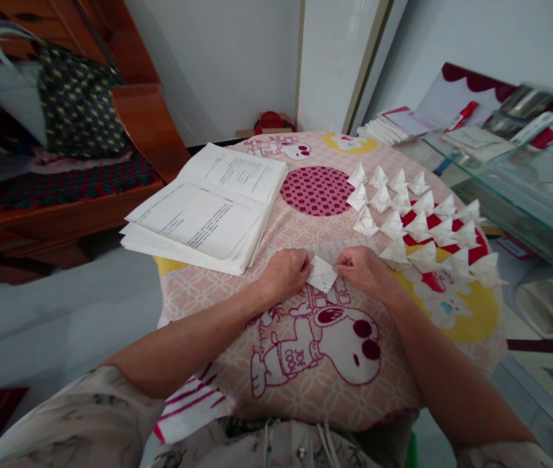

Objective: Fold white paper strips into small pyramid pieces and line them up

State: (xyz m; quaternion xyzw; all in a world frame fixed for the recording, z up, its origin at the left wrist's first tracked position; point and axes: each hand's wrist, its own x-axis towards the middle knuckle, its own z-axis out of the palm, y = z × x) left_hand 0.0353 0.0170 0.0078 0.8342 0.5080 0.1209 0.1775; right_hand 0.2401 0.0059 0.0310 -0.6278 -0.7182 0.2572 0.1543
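My left hand pinches the left corner of a small folded paper, my right hand its right, over the tablecloth's middle. Pulling unevenly could skew the creases or tear it; a rightward swing of my right wrist might topple the folded shapes nearby.

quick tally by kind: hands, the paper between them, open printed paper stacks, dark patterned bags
Bare left hand and bare right hand: 2
Small folded white paper diamond: 1
Open stack of printed white sheets: 1
Dark fabric bag with pale patterning: 1
Total: 5
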